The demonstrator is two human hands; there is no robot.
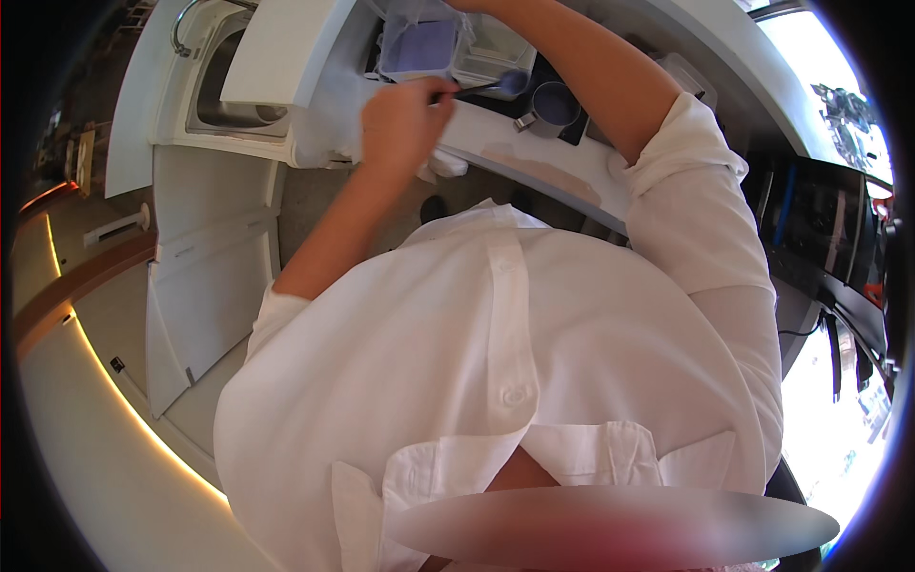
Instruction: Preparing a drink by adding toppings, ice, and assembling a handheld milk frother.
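My left hand (404, 121) holds the dark handle of a spoon (472, 91), whose bluish bowl hangs over the near right corner of a clear plastic container (493, 50). Just left of that stands another clear plastic container (422, 46) with light purple contents. To the right of the spoon is a metal cup (555, 107) with a side handle; its inside looks dark bluish. My right arm reaches across above the cup, and only the base of my right hand (468, 3) shows at the top edge; its fingers are hidden.
A white counter edge (543, 161) with a brownish patch runs before me. On the left are a metal sink (229, 79) with a curved tap (180, 43) and a raised white panel (275, 53). A lidded plastic container (683, 79) stands beyond my right arm; black equipment (815, 214) is at the right.
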